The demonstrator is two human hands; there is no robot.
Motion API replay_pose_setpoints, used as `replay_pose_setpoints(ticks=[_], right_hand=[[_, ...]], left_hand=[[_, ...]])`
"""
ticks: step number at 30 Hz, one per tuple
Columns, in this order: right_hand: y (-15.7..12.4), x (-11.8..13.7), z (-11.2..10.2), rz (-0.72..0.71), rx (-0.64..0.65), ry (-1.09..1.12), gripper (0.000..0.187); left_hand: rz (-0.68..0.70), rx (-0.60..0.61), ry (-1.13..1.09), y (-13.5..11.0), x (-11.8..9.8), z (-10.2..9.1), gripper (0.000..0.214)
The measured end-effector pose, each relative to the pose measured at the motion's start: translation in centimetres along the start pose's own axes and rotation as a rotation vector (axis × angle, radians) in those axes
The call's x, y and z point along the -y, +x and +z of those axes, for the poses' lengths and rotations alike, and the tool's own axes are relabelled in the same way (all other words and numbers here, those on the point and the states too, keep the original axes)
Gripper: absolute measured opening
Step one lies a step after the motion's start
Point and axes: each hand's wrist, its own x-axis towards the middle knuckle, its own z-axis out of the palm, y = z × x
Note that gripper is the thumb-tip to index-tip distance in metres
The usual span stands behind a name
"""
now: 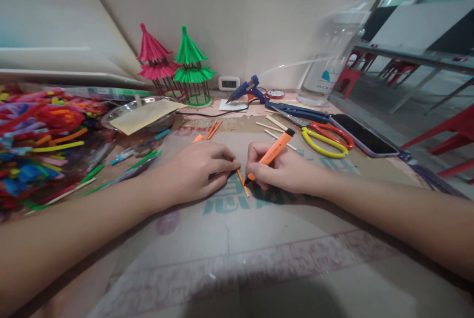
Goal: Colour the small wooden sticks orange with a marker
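My right hand (274,166) is closed round an orange marker (274,150) with a black end, its tip down at a thin wooden stick (242,182). That stick is mostly orange and pale at its near end. The fingers of my left hand (207,167) pinch its far end against the cardboard sheet (222,239). An orange cap-like piece (198,138) shows just behind my left hand; part of it is hidden. Two orange sticks (214,129) lie beyond that hand, and several bare sticks (276,125) lie beyond my right hand.
Heaped pipe cleaners (40,145) fill the left side, near a clear bowl (140,115). Pink (155,56) and green (190,61) tower models stand at the back. A glue gun (246,90), scissors (328,139), a phone (363,133) and a large clear bottle (326,71) are on the right.
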Motion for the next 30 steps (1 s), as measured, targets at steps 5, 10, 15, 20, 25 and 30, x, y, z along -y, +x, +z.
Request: replay_pose_setpoints(ticks=[5,10,15,20,25,30], right_hand=[[0.3,0.0,0.1,0.006,-0.036,-0.034,0.014],[0.1,0.0,-0.1,0.032,0.053,0.024,0.013],[0.0,-0.1,-0.1,0.023,0.064,0.038,0.013],[0.6,-0.8,-0.1,-0.035,-0.131,0.043,0.014],[1.1,-1.2,-0.5,-0.057,-0.191,0.013,0.012],[1.1,-1.0,-0.5,-0.080,-0.197,-0.003,0.012]], left_hand=[[0.008,0.003,0.011,0.0,0.0,-0.1,0.029],[0.012,0.017,0.035,-0.1,0.0,-0.2,0.029],[0.021,0.040,0.055,-0.1,0.1,-0.3,0.030],[-0.047,0.046,0.074,0.0,0.3,-0.1,0.035],[-0.116,0.077,0.060,0.1,0.3,-0.1,0.039],[-0.063,-0.057,0.016,-0.1,0.4,0.5,0.027]])
